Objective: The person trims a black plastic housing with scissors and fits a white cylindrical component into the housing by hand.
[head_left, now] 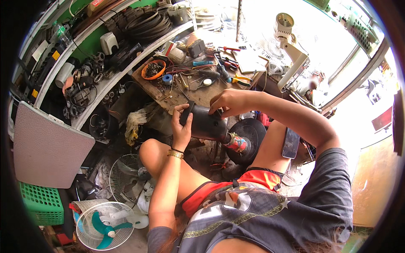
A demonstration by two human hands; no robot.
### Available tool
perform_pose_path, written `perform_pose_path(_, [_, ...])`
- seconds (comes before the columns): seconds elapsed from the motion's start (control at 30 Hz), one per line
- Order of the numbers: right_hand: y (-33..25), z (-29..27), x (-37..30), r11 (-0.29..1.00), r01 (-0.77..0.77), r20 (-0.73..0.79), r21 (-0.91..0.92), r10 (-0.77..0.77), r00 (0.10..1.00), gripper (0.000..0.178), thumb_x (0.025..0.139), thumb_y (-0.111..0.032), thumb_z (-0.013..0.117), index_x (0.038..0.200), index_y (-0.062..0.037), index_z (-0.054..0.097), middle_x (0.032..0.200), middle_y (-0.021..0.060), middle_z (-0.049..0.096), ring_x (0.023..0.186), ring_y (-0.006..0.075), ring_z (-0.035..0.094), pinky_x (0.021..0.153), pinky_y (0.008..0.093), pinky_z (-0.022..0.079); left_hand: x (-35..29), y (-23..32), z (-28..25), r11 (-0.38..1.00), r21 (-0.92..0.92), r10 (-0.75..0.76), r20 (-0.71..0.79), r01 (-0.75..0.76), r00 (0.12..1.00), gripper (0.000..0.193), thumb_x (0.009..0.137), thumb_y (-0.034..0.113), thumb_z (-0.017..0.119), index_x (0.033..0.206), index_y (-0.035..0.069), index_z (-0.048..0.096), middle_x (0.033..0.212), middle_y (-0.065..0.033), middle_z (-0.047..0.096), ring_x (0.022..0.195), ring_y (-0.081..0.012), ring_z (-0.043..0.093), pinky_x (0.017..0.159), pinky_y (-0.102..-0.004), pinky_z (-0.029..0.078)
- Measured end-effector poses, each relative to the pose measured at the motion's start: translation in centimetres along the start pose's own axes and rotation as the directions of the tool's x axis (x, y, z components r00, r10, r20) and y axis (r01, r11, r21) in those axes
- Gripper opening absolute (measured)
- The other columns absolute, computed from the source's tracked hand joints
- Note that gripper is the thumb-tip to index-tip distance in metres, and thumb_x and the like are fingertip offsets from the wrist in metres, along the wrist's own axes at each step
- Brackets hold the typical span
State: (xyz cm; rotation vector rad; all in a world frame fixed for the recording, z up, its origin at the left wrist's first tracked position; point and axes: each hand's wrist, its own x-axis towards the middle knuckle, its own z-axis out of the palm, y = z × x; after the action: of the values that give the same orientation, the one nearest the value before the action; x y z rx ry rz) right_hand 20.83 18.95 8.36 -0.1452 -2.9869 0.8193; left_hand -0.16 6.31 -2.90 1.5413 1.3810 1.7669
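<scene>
A black plastic housing (pixel 206 124), boxy and rounded, lies tilted between my knees. My left hand (pixel 182 130) grips its left end, with the thumb on the near side. Over the housing's upper right part is my right hand (pixel 230 102), its fingers bent and pinched close to the surface; whatever they hold, if anything, is too small to make out. A stem wrapped in a red patterned band (pixel 237 143) runs from the housing's lower right end toward a round black base (pixel 249 142).
Ahead, a low wooden worktable (pixel 168 95) carries an orange bowl of screws (pixel 153 70), yellow-handled pliers (pixel 241 80) and screwdrivers. A phone (pixel 290 143) rests on my right thigh. A fan with teal blades (pixel 105 230) and a green crate (pixel 41 204) stand at left.
</scene>
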Motion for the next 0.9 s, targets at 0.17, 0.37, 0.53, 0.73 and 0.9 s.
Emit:
perform_pose_path(0.17, [-0.2,0.6,-0.6,0.997,-0.066,-0.072,0.027,0.068,0.995,0.036,0.076,-0.016,0.076,0.111,-0.0058,0.072,0.098,0.0141,0.07,0.091,0.0322,0.068,0.078,0.0421,0.052,0.1,0.1,0.2,0.998,0.053,0.021,-0.014,-0.021,1.0,0.022,0.095,0.006,0.062,0.116,0.002,0.058,0.112,-0.0067,0.061,0.103,-0.0167,0.058,0.094,-0.0308,0.045])
perform_pose_path(0.37, [0.3,3.1,-1.1,0.993,-0.09,-0.279,-0.079,0.065,0.958,0.031,0.078,-0.019,0.078,0.103,-0.0013,0.071,0.088,0.0142,0.069,0.08,0.0318,0.069,0.072,0.041,0.053,0.1,-0.3,0.3,0.995,0.081,0.054,-0.03,-0.052,0.998,0.022,0.095,0.006,0.062,0.116,0.002,0.058,0.111,-0.0061,0.061,0.102,-0.0158,0.057,0.093,-0.0304,0.045])
perform_pose_path(0.53, [-0.6,3.7,-1.3,0.98,-0.188,-0.353,-0.064,0.153,0.923,0.033,0.08,-0.024,0.078,0.099,0.0001,0.069,0.084,0.0171,0.069,0.079,0.0349,0.069,0.073,0.0427,0.054,0.0,-0.1,0.4,0.998,0.063,0.025,-0.045,-0.022,0.999,0.023,0.094,0.006,0.062,0.116,0.002,0.058,0.111,-0.0065,0.061,0.103,-0.016,0.057,0.094,-0.0306,0.045])
perform_pose_path(0.73, [-2.1,5.4,-0.8,0.855,-0.511,-0.425,-0.089,0.431,0.796,0.05,0.086,-0.046,0.071,0.094,0.0013,0.056,0.084,0.0217,0.067,0.082,0.0395,0.067,0.073,0.0455,0.052,0.0,0.2,0.6,0.993,0.114,0.048,-0.055,-0.041,0.997,0.024,0.095,0.007,0.062,0.118,0.002,0.057,0.112,-0.0065,0.061,0.103,-0.0158,0.057,0.094,-0.0305,0.045])
perform_pose_path(0.9, [-0.7,4.8,-1.7,0.964,-0.263,-0.542,0.046,0.245,0.804,0.036,0.084,-0.031,0.076,0.091,0.0001,0.06,0.087,0.0171,0.067,0.085,0.0346,0.066,0.073,0.0426,0.051,-0.3,0.4,0.5,0.993,0.111,0.046,-0.054,-0.04,0.997,0.025,0.095,0.008,0.062,0.119,0.002,0.057,0.113,-0.0067,0.061,0.104,-0.0166,0.058,0.094,-0.0304,0.046])
